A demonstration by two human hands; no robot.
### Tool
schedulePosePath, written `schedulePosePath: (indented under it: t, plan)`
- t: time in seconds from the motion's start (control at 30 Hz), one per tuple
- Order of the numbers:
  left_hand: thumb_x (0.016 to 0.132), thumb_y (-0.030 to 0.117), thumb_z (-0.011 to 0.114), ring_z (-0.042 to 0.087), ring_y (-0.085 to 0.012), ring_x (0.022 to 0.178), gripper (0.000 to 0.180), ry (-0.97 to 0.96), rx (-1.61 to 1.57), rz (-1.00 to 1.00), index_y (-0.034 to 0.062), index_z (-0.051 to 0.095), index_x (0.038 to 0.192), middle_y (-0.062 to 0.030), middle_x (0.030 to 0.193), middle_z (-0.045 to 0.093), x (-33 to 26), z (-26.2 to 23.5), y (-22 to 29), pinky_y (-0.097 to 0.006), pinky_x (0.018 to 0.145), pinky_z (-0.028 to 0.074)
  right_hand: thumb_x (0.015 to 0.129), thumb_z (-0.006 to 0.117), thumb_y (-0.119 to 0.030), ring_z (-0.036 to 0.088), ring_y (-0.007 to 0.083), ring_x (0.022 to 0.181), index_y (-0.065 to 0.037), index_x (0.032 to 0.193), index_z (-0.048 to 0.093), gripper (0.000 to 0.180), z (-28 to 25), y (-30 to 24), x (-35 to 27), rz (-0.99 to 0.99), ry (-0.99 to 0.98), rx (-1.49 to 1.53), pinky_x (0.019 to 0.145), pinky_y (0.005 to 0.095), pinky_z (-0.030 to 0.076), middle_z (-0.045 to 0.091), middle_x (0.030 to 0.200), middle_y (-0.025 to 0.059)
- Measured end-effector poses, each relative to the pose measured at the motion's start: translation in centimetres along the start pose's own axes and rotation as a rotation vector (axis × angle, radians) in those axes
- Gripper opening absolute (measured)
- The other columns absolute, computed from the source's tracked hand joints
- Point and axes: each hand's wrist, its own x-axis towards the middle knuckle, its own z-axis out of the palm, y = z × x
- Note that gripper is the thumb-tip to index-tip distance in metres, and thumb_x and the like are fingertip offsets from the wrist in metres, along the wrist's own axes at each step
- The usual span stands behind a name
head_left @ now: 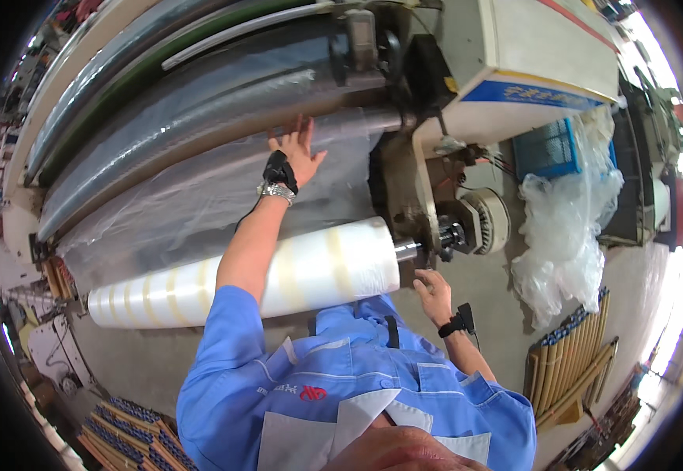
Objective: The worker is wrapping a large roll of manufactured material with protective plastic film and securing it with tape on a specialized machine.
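Reaching hand: the left hand [300, 153] stretches forward over the machine, fingers spread and flat, palm down on the clear film sheet [200, 200]; it grips nothing.
Left wrist: a black strap and a metal watch [277, 191] sit just behind that hand.
Film sheet: thin and see-through, it runs from the upper rollers [161, 86] down toward the wound roll.
Wound roll: a thick whitish film roll [310, 271] lies across the machine's near edge, under the left forearm; its right end meets a metal shaft [408, 250].
Right hand: the right hand [434, 294] hangs low beside the roll's right end, near the shaft, fingers loosely curled and part open, empty, touching nothing that can be seen.
Machine's right end: a cream housing [530, 63] with a motor [486, 220] below it.
Floor, right: a heap of loose plastic [565, 235], and a bundle of cardboard tubes [573, 357].
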Motion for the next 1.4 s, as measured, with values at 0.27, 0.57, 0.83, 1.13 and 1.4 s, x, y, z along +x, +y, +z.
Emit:
schedulePosePath:
  t: [0.27,0.57,0.83,1.13,1.4]
  plan:
    - [0.084,0.040,0.061,0.026,-0.0304,0.139,0.078,0.067,-0.160,0.010,0.0107,0.024,0.147,-0.0149,0.150,0.029,1.2,-1.4,4.0,-0.057,0.110,0.015,0.082,0.064,-0.007,0.063,0.0208,0.088,-0.001,0.101,0.066,0.020,-11.8,-2.4,5.5,-0.203,0.424,0.002,0.080,0.0306,0.049,0.067,0.097,0.0116]
    - [0.083,0.037,0.063,0.024,-0.0344,0.139,0.079,0.131,-0.096,-0.207,0.0033,0.026,0.144,-0.0199,0.148,0.030,1.7,-3.1,8.4,-0.056,0.112,0.012,0.085,0.060,-0.012,0.063,0.0268,0.092,-0.003,0.110,0.064,0.027,-41.0,-8.2,24.2,-0.601,0.887,-0.164,0.083,0.0341,0.048,0.065,0.105,0.0162]
    - [0.086,0.032,0.059,0.022,-0.0354,0.139,0.069,0.050,-0.018,-0.788,0.0046,0.031,0.142,-0.0203,0.148,0.029,-20.6,-1.6,21.1,-0.057,0.111,0.015,0.084,0.058,-0.014,0.058,0.0296,0.107,-0.008,0.120,0.059,0.036,-56.0,-14.2,47.0,-0.831,0.841,-0.307,0.091,0.0379,0.045,0.060,0.118,0.0154]
    - [0.085,0.034,0.062,0.041,-0.0401,0.126,0.055,0.036,-0.032,-1.025,0.0062,0.048,0.130,-0.0222,0.135,0.046,-30.7,-4.5,38.1,-0.055,0.104,0.029,0.086,0.046,-0.018,0.055,0.0398,0.110,-0.007,0.129,0.047,0.044,-61.6,-19.6,64.6,-0.960,0.595,-0.706,0.092,0.0440,0.046,0.057,0.121,0.0225]
    - [0.083,0.028,0.066,0.048,-0.0324,0.120,0.038,0.129,-0.184,-0.917,0.0095,0.058,0.115,-0.0160,0.123,0.055,-27.6,-3.6,41.1,-0.049,0.101,0.034,0.095,0.045,-0.025,0.058,0.0303,0.102,-0.014,0.121,0.062,0.032,-70.6,-11.3,66.9,-1.120,1.039,-1.094,0.088,0.0364,0.045,0.065,0.106,0.0152]
